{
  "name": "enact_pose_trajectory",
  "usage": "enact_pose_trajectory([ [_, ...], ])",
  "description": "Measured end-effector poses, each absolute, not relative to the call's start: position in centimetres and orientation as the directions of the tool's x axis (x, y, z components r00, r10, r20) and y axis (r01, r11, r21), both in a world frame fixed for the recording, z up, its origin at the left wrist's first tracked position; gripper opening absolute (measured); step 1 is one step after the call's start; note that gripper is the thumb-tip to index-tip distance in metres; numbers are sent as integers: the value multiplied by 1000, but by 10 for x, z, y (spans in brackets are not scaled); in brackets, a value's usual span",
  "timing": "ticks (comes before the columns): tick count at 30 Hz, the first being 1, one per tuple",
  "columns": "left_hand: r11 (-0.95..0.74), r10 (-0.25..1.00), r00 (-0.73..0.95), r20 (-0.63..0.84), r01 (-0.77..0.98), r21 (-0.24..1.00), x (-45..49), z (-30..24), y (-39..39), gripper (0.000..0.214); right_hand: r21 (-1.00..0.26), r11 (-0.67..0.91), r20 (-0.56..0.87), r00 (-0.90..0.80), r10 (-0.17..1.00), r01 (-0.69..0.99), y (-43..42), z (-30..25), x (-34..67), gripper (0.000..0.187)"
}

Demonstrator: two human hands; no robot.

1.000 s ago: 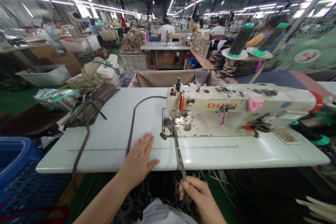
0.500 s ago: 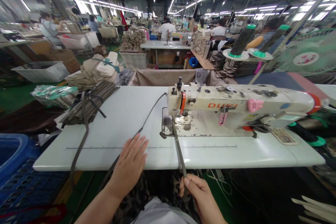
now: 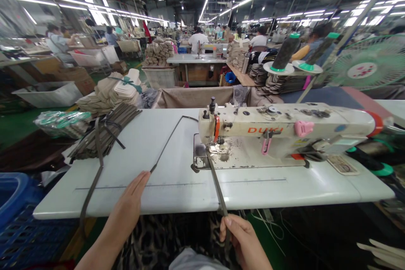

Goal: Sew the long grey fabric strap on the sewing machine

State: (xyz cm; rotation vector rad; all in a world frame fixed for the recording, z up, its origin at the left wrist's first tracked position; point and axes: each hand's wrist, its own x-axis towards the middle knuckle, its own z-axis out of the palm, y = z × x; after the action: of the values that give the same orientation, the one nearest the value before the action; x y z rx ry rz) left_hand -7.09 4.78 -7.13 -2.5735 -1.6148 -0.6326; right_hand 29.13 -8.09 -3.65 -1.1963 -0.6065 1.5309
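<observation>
A narrow dark grey fabric strip [image 3: 218, 183] runs from under the presser foot of a white sewing machine [image 3: 284, 124] over the table's front edge. My right hand [image 3: 238, 234] is closed round it, thumb on top, just in front of the edge. Left of the needle area, a strip stretch [image 3: 169, 137] comes out behind the machine head, bends, and reaches the fingertips of my left hand [image 3: 131, 198]. That hand lies on its side on the white table [image 3: 177, 196], fingers stretched out together. Whatever is beneath its palm is hidden.
A tied bundle of grey strips [image 3: 106, 130] lies at the table's left, one strip [image 3: 91, 190] hanging over the front. A blue basket [image 3: 28, 219] stands lower left. Thread cones [image 3: 286, 52] and a green fan [image 3: 363, 67] are at right. Other people sit at machines farther back.
My left hand has slid left and turned from palm-down onto its side. The strip behind the machine head now shows a sharper bend. My right hand keeps its hold; the view has shifted slightly.
</observation>
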Motion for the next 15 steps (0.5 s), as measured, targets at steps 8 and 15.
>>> enact_pose_trajectory([
  [8, -401, 834, 370, 410, 916, -12, -87, -72, 14, 88, -825, -300, -354, 25, 935, -479, -78, -39, 292, 44],
  [15, -317, 837, 290, 464, 948, -20, -108, -95, -35, 91, -920, -220, -233, 1, 972, -323, -82, -34, 292, 44],
])
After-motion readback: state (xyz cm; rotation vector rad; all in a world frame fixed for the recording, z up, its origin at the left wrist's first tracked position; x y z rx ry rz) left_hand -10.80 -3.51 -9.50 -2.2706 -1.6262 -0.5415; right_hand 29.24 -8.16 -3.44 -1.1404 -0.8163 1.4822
